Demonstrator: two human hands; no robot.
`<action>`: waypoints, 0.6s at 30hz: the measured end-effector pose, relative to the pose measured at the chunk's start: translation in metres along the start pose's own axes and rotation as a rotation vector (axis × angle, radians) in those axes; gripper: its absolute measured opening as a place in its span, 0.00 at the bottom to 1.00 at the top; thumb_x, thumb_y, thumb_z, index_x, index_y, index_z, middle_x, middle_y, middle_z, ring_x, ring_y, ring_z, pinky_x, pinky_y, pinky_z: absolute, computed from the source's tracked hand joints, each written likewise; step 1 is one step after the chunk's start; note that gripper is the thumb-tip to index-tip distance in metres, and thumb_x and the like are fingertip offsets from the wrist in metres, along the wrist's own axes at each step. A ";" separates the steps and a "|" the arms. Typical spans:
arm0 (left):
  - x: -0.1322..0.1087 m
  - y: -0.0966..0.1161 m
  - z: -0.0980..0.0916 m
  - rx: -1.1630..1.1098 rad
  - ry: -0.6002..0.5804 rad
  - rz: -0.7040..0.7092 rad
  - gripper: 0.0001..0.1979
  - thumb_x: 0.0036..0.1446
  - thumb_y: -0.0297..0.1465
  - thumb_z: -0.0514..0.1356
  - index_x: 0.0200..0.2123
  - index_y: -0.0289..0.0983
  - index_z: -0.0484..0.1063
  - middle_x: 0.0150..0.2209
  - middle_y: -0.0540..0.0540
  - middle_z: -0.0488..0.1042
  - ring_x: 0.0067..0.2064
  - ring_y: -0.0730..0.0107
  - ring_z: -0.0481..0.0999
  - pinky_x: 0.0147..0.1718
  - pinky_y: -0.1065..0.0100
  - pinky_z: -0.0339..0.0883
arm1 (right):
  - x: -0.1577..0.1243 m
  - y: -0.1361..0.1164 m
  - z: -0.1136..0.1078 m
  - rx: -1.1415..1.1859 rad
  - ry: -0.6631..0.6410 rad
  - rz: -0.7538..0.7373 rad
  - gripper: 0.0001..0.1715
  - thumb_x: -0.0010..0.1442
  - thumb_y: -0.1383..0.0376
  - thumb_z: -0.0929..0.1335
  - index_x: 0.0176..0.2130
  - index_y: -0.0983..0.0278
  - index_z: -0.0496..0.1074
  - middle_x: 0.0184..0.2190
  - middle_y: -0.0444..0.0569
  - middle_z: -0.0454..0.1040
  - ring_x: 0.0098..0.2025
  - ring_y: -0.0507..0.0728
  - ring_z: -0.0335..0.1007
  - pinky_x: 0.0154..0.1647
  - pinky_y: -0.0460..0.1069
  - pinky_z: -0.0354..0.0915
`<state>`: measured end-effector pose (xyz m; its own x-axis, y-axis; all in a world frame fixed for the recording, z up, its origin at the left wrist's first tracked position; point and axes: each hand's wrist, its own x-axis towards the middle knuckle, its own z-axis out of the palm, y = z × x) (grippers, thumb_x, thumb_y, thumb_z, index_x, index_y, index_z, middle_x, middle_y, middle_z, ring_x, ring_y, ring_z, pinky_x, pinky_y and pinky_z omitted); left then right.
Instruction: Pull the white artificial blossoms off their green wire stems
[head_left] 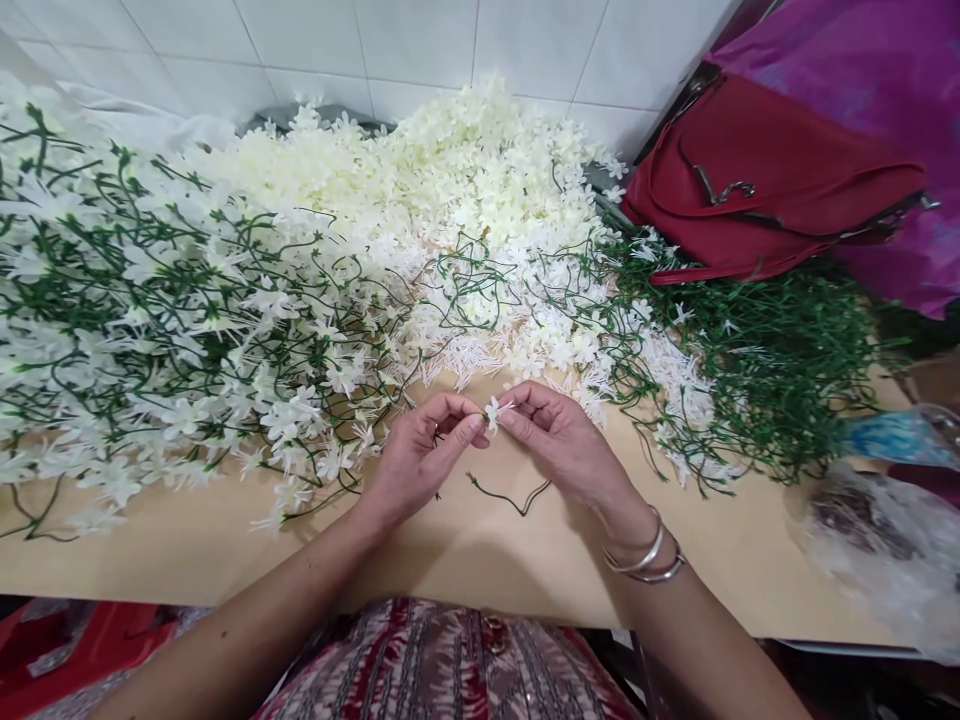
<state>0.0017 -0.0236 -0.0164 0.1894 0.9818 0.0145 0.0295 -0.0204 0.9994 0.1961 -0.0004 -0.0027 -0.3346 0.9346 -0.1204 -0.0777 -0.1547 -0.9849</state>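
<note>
My left hand (424,450) and my right hand (559,440) meet over the front of a tan table (465,560). Between their fingertips sits a small white artificial flower (495,410); both hands pinch it. A thin green wire stem (510,495) hangs from under my hands and curls just above the tabletop. Silver bangles (645,558) circle my right wrist. Right behind my fingers lie loose white petals and stamens (480,350).
Finished white-flowered green sprays (150,320) cover the left half. A heap of cream blossoms (450,170) rises at the back. Bare green stems (765,360) lie right, under a red handbag (765,190). Clear plastic bags (877,540) sit at the right edge.
</note>
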 end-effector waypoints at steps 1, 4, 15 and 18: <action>0.000 0.001 0.000 0.011 0.001 0.001 0.09 0.68 0.37 0.63 0.39 0.37 0.75 0.32 0.48 0.83 0.35 0.68 0.83 0.40 0.69 0.72 | 0.000 0.001 0.000 -0.008 0.012 -0.001 0.12 0.61 0.56 0.77 0.38 0.60 0.77 0.32 0.42 0.75 0.34 0.52 0.69 0.41 0.49 0.66; 0.000 0.002 0.001 0.031 0.007 0.002 0.08 0.68 0.35 0.63 0.38 0.37 0.75 0.31 0.47 0.83 0.34 0.68 0.83 0.38 0.69 0.72 | 0.001 0.004 0.001 -0.023 0.016 0.002 0.13 0.60 0.55 0.77 0.38 0.61 0.77 0.31 0.42 0.75 0.33 0.52 0.68 0.39 0.49 0.66; 0.000 0.000 0.001 0.093 0.011 0.021 0.07 0.69 0.34 0.61 0.38 0.37 0.75 0.32 0.47 0.83 0.35 0.68 0.82 0.38 0.69 0.73 | -0.002 0.005 0.006 -0.074 0.040 -0.014 0.07 0.63 0.60 0.75 0.37 0.61 0.76 0.32 0.44 0.77 0.35 0.53 0.72 0.39 0.50 0.67; -0.001 0.001 -0.001 0.133 -0.003 0.040 0.07 0.69 0.33 0.61 0.38 0.37 0.76 0.32 0.47 0.83 0.34 0.69 0.82 0.37 0.69 0.72 | -0.002 0.004 0.006 -0.058 0.024 0.004 0.09 0.62 0.60 0.76 0.36 0.62 0.76 0.32 0.44 0.77 0.35 0.53 0.72 0.40 0.50 0.67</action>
<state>0.0004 -0.0239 -0.0156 0.1959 0.9791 0.0540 0.1515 -0.0846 0.9848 0.1904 -0.0045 -0.0052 -0.3119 0.9417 -0.1266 -0.0213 -0.1401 -0.9899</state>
